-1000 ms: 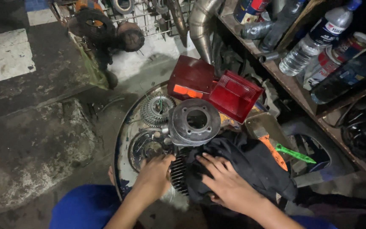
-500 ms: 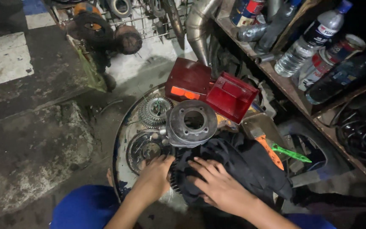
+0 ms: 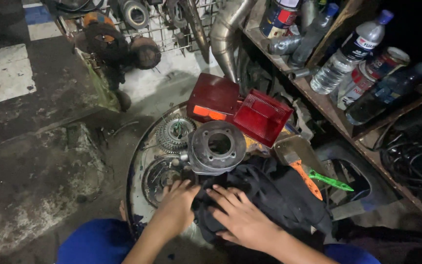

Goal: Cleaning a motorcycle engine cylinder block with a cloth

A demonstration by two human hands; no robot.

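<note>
Black cloth (image 3: 269, 195), crumpled, at the near edge of a round metal tray (image 3: 140, 161), covering a part underneath. Right hand (image 3: 242, 220) flat on the cloth, fingers spread, pressing rather than pinching. Left hand (image 3: 177, 205) at the cloth's left edge, fingers curled down over it; whether anything is gripped beneath cannot be told. Just beyond the cloth, a grey metal cylinder (image 3: 216, 146) with a round bore, touching the fabric. Left of the cylinder, a toothed gear (image 3: 174, 133); below that, a dark ring-shaped part (image 3: 159, 176) beside the left hand. Behind the cylinder, two red tail-light lenses (image 3: 262, 117). Right of the cloth, an orange-handled scraper (image 3: 304, 173) and a green-handled tool (image 3: 330, 182). Far right, a wooden shelf (image 3: 338, 127) with plastic bottles (image 3: 350, 54) and cans.
</note>
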